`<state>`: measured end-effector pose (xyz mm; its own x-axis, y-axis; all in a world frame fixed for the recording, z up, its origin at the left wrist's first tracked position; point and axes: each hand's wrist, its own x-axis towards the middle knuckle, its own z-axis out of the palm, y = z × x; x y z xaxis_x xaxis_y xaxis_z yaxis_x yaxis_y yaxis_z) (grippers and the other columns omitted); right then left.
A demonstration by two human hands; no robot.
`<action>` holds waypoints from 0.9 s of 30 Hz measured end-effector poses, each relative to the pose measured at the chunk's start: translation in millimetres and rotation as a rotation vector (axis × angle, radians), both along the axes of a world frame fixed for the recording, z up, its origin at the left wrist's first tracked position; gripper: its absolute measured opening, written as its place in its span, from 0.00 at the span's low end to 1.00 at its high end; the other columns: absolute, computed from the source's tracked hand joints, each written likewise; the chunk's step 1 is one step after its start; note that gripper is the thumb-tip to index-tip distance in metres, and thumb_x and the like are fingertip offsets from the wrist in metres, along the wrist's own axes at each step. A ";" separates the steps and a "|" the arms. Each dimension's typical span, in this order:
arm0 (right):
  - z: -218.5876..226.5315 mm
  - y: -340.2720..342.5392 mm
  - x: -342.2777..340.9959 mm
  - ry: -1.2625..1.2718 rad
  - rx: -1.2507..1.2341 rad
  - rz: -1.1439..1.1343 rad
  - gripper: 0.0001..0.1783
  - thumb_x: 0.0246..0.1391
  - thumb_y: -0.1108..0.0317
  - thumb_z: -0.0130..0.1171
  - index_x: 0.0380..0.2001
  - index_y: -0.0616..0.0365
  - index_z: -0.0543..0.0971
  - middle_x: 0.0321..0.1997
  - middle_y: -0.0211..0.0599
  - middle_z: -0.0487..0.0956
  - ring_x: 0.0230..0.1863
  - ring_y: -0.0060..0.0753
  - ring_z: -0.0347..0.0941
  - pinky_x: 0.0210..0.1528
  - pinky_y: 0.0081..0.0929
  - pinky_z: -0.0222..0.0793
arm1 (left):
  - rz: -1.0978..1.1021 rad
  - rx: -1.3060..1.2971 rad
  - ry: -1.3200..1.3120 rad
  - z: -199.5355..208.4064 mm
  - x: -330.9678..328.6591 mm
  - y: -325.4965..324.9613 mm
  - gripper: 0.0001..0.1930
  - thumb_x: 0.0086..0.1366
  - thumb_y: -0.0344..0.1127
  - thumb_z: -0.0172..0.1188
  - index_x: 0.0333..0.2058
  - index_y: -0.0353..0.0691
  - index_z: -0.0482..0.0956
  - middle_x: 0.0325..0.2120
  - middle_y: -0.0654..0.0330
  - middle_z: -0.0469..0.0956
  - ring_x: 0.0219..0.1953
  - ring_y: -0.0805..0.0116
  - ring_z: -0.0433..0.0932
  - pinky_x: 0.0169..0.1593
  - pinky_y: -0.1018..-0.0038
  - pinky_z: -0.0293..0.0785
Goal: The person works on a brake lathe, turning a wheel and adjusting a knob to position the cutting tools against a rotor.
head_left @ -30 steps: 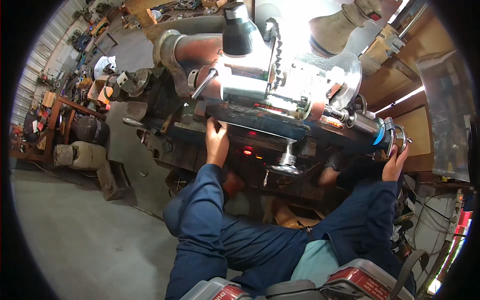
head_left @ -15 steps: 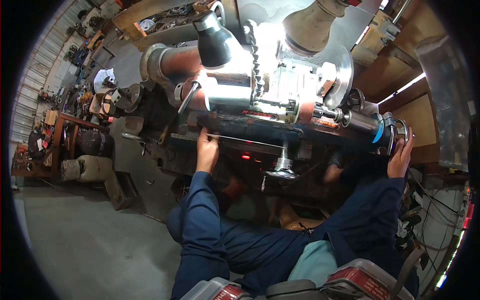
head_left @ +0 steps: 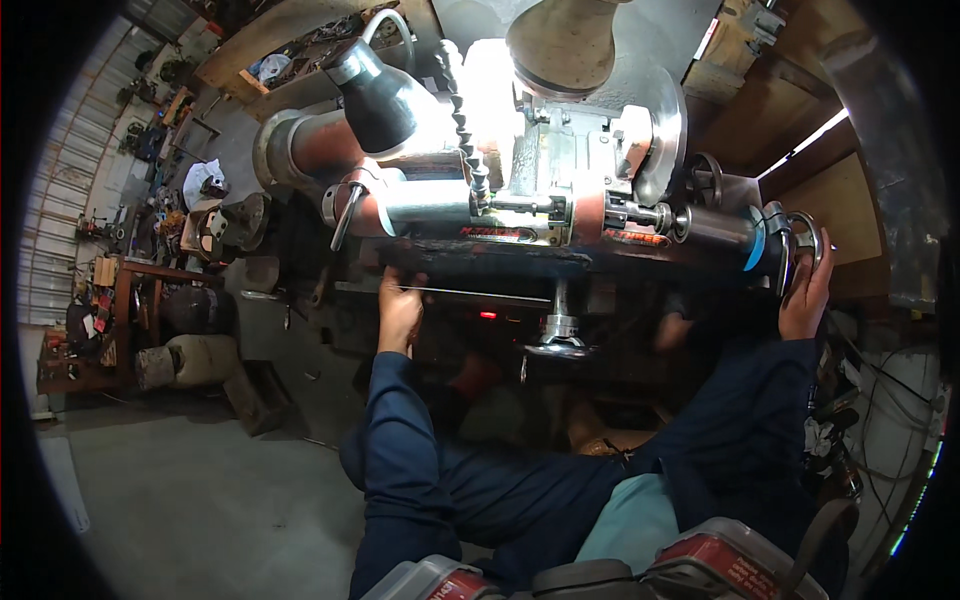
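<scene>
A grinding machine with a blue-grey bed [head_left: 480,258] lies across in front of me. At its front ledge, my left hand [head_left: 400,315] has its fingers bent in beside a thin pale metal strip [head_left: 475,294]; what they hold is in shadow. Out at the machine's right end, my right hand [head_left: 806,298] is curled round the lower part of a shiny ring handwheel [head_left: 806,232]. Between my hands, a smaller chrome handwheel [head_left: 560,346] with a crank pin sticks out from the front. Neither hand touches it.
A black lamp [head_left: 385,100] lights the grinding head brightly. Next to it rises a segmented coolant hose [head_left: 462,125]. A large metal disc [head_left: 668,150] and a steel cylinder [head_left: 722,238] stand to the right. Workbenches with tools [head_left: 130,270] line the left side.
My view has shifted, so the machine's upper parts sit further left in the picture. My left hand appears slightly lower, still at the ledge; my right hand remains on the ring handwheel.
</scene>
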<state>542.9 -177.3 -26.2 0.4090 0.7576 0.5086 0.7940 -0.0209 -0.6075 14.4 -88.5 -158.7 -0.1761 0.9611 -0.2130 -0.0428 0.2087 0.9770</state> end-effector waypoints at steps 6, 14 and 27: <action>7.2 -2.5 -7.0 -0.342 0.031 -0.174 0.26 0.67 0.61 0.44 0.64 0.61 0.60 0.57 0.50 0.71 0.55 0.45 0.70 0.59 0.35 0.62 | 0.057 0.057 0.060 -15.0 -0.2 3.3 0.20 0.62 0.19 0.57 0.53 0.37 0.72 0.48 0.58 0.75 0.48 0.68 0.74 0.50 0.71 0.70; 76.2 46.4 -169.1 0.004 0.032 0.612 0.13 0.59 0.69 0.52 0.46 0.61 0.75 0.39 0.43 0.76 0.36 0.38 0.73 0.34 0.32 0.67 | -0.171 -0.128 0.545 -1.2 -24.3 11.4 0.09 0.64 0.27 0.57 0.41 0.33 0.78 0.34 0.55 0.81 0.39 0.68 0.77 0.44 0.70 0.72; 71.4 152.8 -280.7 -0.128 -0.053 0.822 0.18 0.52 0.58 0.62 0.26 0.66 0.78 0.15 0.37 0.74 0.17 0.28 0.69 0.24 0.29 0.65 | -0.347 -0.248 0.459 -14.6 -30.9 18.6 0.10 0.60 0.35 0.52 0.33 0.37 0.80 0.14 0.62 0.73 0.12 0.74 0.66 0.15 0.72 0.57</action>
<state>262.2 -24.5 45.3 -0.3438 0.8135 0.4690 0.6313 0.5700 -0.5259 -16.5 -69.9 -173.3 0.0108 0.9104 -0.4137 0.4806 0.3581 0.8005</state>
